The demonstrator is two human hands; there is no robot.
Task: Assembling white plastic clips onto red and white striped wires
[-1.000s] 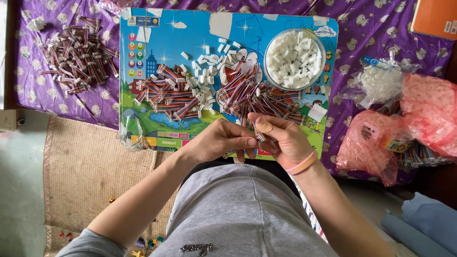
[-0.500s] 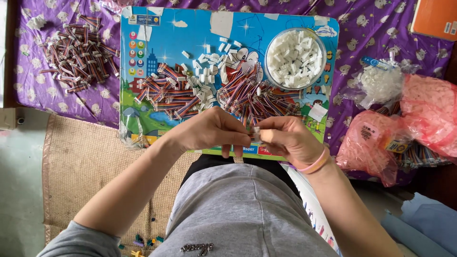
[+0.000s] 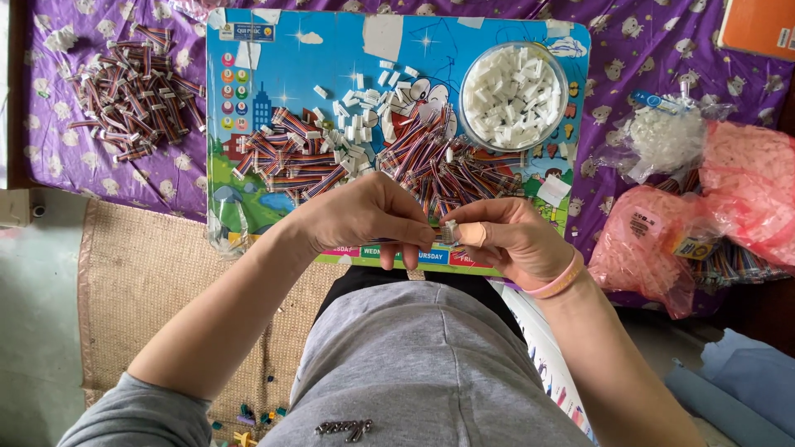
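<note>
A: What have the hands got?

B: From my feed, the left hand [image 3: 364, 217] and the right hand [image 3: 509, 240] meet just below the middle of the view, at the near edge of the picture board [image 3: 248, 50]. The left fingers are closed on a short striped ribbon cable [image 3: 422, 234]. The right thumb and forefinger are pinched on a small white plug [image 3: 450, 228] at the cable's end. Cable and plug touch; I cannot tell whether the plug is fully seated.

A: Where do the loose parts lie?

B: Straight up at twelve o'clock from the hands, a heap of cables [image 3: 451, 165] is spread across the board, with another heap [image 3: 286, 157] at eleven o'clock. Loose white plugs [image 3: 360, 108] are scattered between and above them. At one o'clock a round clear bowl [image 3: 513, 95] on the board is full of white plugs.

A: And off the board?

B: Far out at ten o'clock, a separate pile of cables [image 3: 132, 91] lies on the purple cloth [image 3: 166, 178]. At two o'clock there is a clear bag of white parts [image 3: 662, 141], and at three o'clock pink bags [image 3: 745, 194]. A woven mat [image 3: 149, 281] lies at eight o'clock. A pink band [image 3: 556, 283] circles the right wrist.
</note>
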